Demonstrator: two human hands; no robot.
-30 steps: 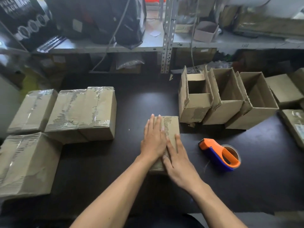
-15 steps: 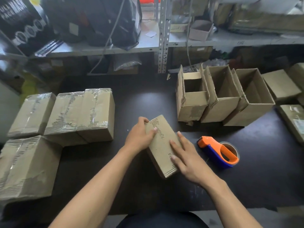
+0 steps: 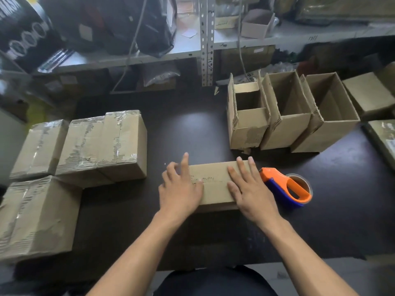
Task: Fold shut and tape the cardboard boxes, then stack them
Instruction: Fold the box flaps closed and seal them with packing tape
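So you turned the box [image 3: 215, 184] crosswise and laid both flat, open palms, left hand [image 3: 181, 189] and right hand [image 3: 250, 193], on it, tape dispenser [image 3: 286, 189] just beyond your right fingertips, ready for taping.

A big dark tabletop [image 3: 192, 129] fills most of the view, and a soft patch of light shines on it near the middle. Behind it stands a grey metal shelf [image 3: 235, 42]. A pale upright post [image 3: 207, 39] full of little holes holds the shelf up. Black bags [image 3: 119, 20] sit on the shelf at the left, and a small open carton [image 3: 257, 23] sits further right. A thin grey cord [image 3: 133, 42] hangs down past the shelf. Under the shelf it is dim, with a see-through plastic bag [image 3: 160, 74] tucked in there. Something yellow [image 3: 39, 107] shows low at the far left.
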